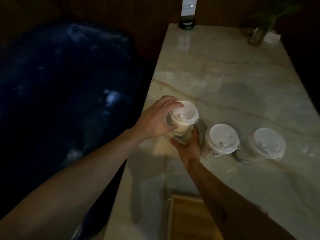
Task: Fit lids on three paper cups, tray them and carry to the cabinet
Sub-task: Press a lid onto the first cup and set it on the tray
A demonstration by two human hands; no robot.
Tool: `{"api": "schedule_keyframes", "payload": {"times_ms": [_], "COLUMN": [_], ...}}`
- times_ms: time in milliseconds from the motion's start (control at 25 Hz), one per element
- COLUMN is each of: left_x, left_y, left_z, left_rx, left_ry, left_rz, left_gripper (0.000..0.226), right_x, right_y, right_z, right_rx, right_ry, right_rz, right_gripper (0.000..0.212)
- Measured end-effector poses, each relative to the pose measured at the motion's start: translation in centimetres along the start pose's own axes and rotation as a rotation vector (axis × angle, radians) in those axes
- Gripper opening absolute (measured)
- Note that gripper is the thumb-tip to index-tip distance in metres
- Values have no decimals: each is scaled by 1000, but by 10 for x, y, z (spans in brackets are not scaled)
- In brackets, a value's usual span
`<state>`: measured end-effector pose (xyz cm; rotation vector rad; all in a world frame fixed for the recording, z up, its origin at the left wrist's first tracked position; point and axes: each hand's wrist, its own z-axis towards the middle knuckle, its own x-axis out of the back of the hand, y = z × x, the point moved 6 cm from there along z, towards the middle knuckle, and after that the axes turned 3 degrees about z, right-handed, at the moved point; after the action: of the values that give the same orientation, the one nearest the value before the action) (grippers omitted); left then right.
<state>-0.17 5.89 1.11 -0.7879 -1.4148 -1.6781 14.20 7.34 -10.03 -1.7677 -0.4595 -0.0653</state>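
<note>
Three paper cups stand in a row on the marble counter (225,80), each with a white plastic lid. The left cup (181,134) is raised and tilted. My left hand (154,118) grips its lid (184,113) from the left side, fingers over the rim. My right hand (187,146) holds the cup's body from below and the right. The middle cup (220,141) and the right cup (267,142) stand lidded just right of my hands, untouched. A wooden tray (187,217) lies at the near counter edge, partly under my right forearm.
A dark bottle with a white label (187,14) stands at the far end of the counter. A plant in a glass vase (256,35) is at the far right. A dark blue seat (65,84) fills the left beyond the counter's edge.
</note>
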Motion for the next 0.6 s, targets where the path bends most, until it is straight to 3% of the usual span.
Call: {"api": "schedule_keyframes", "payload": {"times_ms": [120,360,600], "left_x": [-6,-14,-14], "left_y": [-3,-7,-9], "left_z": [-1,-8,-9], "left_rx": [8,22,53], "left_ry": [9,99,131], "left_rz": [5,8,8], "left_gripper": [60,42,40], "right_x": [-3,-3,-1], "right_y": [-7,8,11], "right_z": [18,29,33], "right_rx": [65,-25,-52], "right_ry": [33,-14,-7], "right_rz": [46,58,32], "right_gripper": [100,66,63]}}
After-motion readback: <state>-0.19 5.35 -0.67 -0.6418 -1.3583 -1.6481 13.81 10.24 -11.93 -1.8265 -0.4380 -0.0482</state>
